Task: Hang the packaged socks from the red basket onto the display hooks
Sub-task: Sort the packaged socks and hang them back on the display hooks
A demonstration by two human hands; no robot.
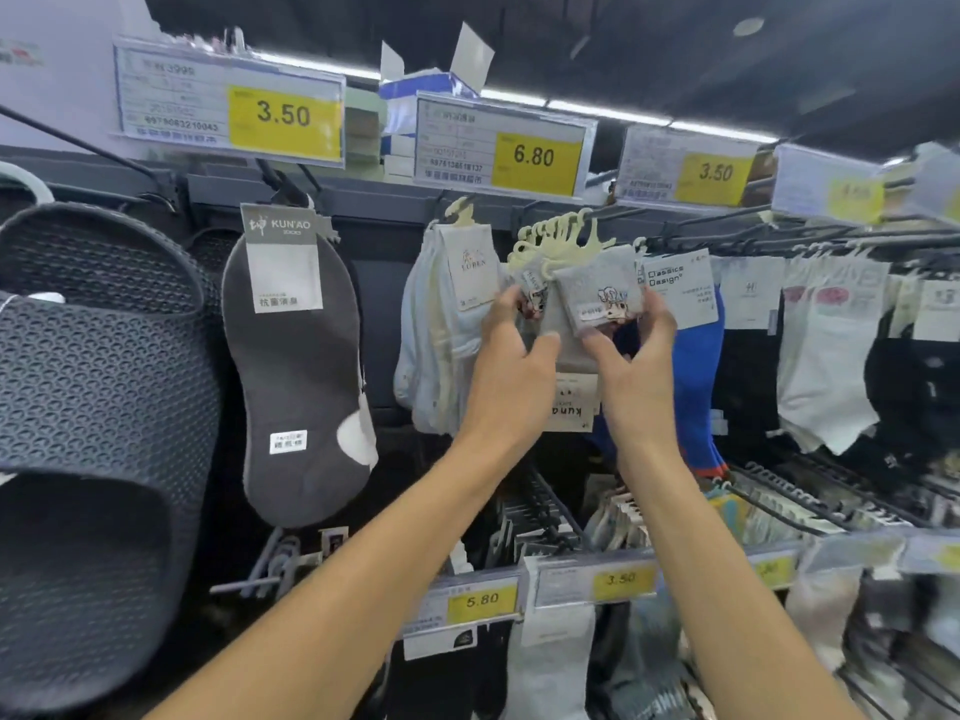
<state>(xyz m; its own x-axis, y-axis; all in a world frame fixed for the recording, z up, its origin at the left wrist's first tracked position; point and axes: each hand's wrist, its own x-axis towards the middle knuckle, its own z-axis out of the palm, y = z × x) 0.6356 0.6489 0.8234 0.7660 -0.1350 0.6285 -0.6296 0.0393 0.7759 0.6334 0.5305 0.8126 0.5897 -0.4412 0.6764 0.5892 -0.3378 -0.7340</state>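
Both my hands are raised to a bunch of grey packaged socks [597, 288] with cream plastic hangers [558, 241], right under a display hook [608, 215]. My left hand [511, 356] grips the left side of the bunch. My right hand [636, 356] pinches the front pack, which has a cartoon print on its label. The hanger tops are fanned out at the hook; I cannot tell whether they sit on it. The red basket is out of view.
Pale socks [447, 324] hang just left of my hands, blue and white socks [696, 324] to the right. A dark insole [296, 366] and a black slipper [88, 407] hang at the left. Price tags line the rails above and below.
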